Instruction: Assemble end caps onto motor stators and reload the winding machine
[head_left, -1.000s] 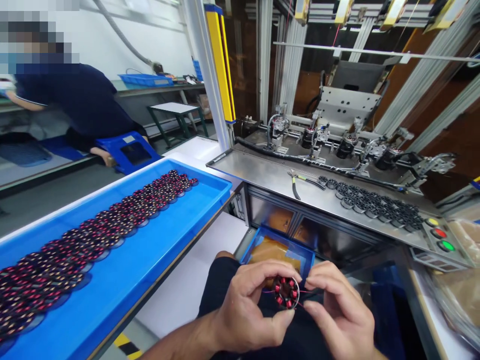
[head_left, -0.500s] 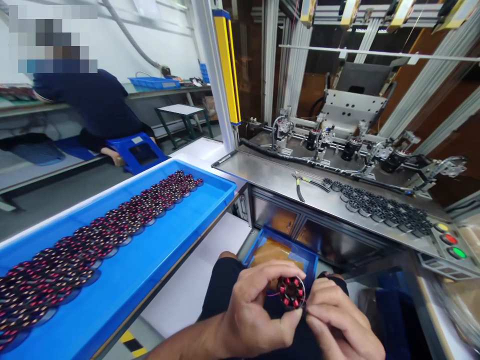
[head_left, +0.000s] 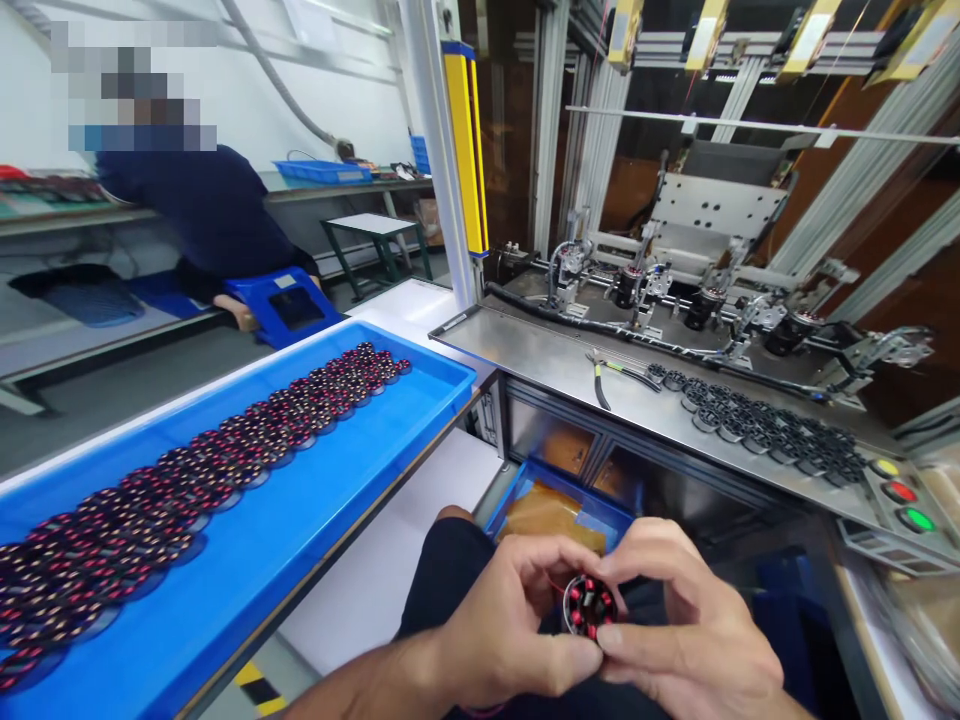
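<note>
Gripping the wound core [head_left: 589,606] from both sides, left hand [head_left: 514,620] and right hand [head_left: 690,625] meet at its rim, above the lap. Half a second back, only the left held it, the right being just beside; the bright rim edge, then on the right, now shows on the left. Red wire [head_left: 556,584] near left fingers. Pliers [head_left: 610,372] and black cores [head_left: 772,432] unmoved on the steel table [head_left: 525,345]; blue tray [head_left: 352,500] still carries rows of wound cores [head_left: 247,430].
</note>
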